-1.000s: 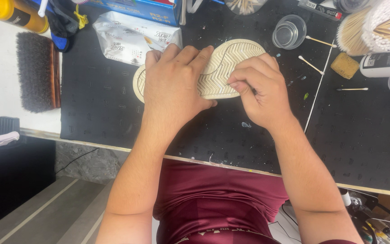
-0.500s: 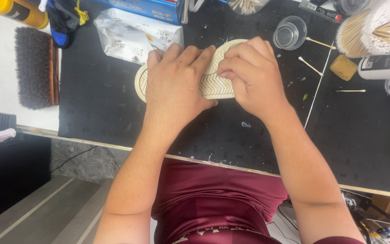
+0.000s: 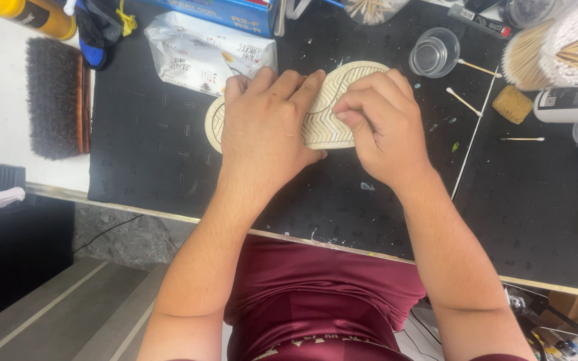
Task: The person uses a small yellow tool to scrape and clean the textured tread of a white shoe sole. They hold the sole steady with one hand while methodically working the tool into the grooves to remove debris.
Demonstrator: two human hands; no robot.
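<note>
Bright, even light from overhead. Shadows soft and short under both hands on the black mat (image 3: 168, 167). Mild glare on the foil pack (image 3: 202, 53) and the clear cup (image 3: 434, 52). Focus sharp at centre; slight wide-angle stretch toward the edges. No motion blur.

Left hand (image 3: 262, 130) flat, palm down, fingers together; right hand (image 3: 379, 127) curled, fingertips pinched.

Packages and labels on your table

You have a crinkled white printed pouch (image 3: 202, 52) beside a blue box (image 3: 225, 10) at the far edge; far right, a white bottle (image 3: 573, 101) carries a dark label.
</note>
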